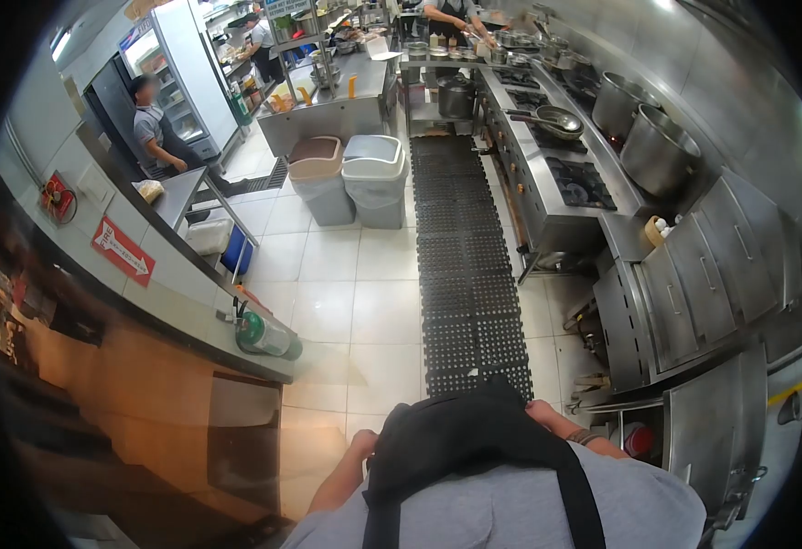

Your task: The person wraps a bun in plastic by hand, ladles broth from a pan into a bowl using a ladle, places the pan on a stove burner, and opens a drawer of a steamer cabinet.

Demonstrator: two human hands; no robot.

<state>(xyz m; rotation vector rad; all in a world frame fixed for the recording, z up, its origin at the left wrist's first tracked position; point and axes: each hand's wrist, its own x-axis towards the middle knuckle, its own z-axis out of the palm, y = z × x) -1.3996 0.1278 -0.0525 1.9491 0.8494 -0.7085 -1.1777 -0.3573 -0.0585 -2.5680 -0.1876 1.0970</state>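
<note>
A black apron (460, 430) over a grey shirt spreads out in front of my body. At its left edge is my left hand (362, 446), small in view with its fingers curled in against the cloth. My right hand (542, 414) is closed at the apron's right edge, and a band circles that wrist. Both hands look to be gripping the apron's sides, though the fingertips are hidden. Beyond the apron a perforated black rubber mat (469, 265) runs forward along the tiled floor.
Along the right, a gas range (576, 183) carries a frying pan (558, 122) and tall stockpots (660, 151), beside steel drawers (694, 284). Two bins (375, 178) stand ahead. A green extinguisher (266, 336) is left. Co-workers (158, 133) stand at the left and back.
</note>
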